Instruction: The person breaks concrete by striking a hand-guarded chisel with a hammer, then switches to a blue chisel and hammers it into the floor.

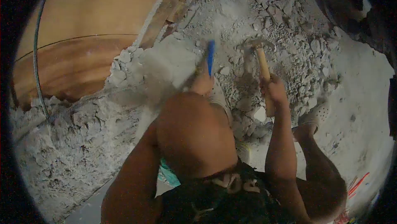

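Note:
My right hand (274, 90) is closed round the pale wooden handle of a hammer (263, 61). The hammer's dark metal head is at the far end, over the broken rubble. To its left, beyond my raised knee, my left hand (202, 84) grips a blue chisel-like bar (211, 56). The knee partly covers that hand, and the bar's working tip cannot be made out. A gap separates the hammer head from the blue bar. Grey rubble (285, 54) lies under and around both tools.
Wooden boards (78, 66) stand at the upper left, with a dark cable (36, 54) hanging in front. Rough broken plaster or concrete (74, 153) spreads along the lower left. My feet in light clogs (316, 118) rest among the debris. Red strands (357, 184) lie at the lower right.

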The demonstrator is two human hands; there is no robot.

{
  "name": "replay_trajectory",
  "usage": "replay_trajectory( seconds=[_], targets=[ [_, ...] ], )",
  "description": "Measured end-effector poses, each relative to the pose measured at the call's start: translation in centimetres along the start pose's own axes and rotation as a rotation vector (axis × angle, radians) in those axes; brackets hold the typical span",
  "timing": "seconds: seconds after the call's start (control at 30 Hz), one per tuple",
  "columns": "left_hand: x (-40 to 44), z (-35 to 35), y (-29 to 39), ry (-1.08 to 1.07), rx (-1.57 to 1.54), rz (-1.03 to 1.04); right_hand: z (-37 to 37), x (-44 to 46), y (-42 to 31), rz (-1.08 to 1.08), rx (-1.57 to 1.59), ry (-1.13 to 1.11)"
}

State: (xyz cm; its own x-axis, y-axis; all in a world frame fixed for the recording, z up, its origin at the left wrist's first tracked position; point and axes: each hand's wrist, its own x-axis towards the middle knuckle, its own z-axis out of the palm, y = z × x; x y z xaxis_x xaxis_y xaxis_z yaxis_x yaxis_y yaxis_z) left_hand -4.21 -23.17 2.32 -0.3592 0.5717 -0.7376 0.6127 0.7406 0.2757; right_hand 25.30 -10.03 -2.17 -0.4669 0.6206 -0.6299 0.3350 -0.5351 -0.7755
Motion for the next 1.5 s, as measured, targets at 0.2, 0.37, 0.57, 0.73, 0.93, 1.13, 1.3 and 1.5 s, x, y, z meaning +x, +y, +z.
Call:
replay_trajectory(
  seconds=[0.2,0.37,0.57,0.73,0.93,1.13,1.3,1.5],
  targets=[
    [-7.2,-5.7,-1.8,-0.460,-0.621,0.205,0.1,-1.8,-4.2,0.089,-0.060,-0.044],
    [-6.4,-7.1,2.6,0.001,-0.396,0.111,-0.1,-2.0,-3.9,0.143,0.067,-0.022],
    [3.6,-1.7,3.1,0.463,-0.024,0.188,0.0,-1.8,-2.9,0.104,0.105,-0.015],
    [-0.9,1.6,4.7,0.175,0.172,-0.086,-0.6,-2.4,-4.9,0.130,0.037,-0.036],
    [-5.6,-5.4,5.0,-0.125,-0.036,0.295,-1.5,-2.4,-6.1,0.080,-0.109,-0.038],
    [4.6,-1.4,5.5,0.454,0.083,-0.001,-1.9,-2.7,-4.9,0.073,-0.102,0.043],
    [-3.6,-2.6,10.2,0.036,-0.035,0.152,-2.6,-2.7,-5.1,0.098,-0.147,0.038],
    [-1.3,-6.1,7.5,0.351,0.075,0.115,-2.0,-2.7,-4.5,0.077,-0.101,0.065]
  ],
)
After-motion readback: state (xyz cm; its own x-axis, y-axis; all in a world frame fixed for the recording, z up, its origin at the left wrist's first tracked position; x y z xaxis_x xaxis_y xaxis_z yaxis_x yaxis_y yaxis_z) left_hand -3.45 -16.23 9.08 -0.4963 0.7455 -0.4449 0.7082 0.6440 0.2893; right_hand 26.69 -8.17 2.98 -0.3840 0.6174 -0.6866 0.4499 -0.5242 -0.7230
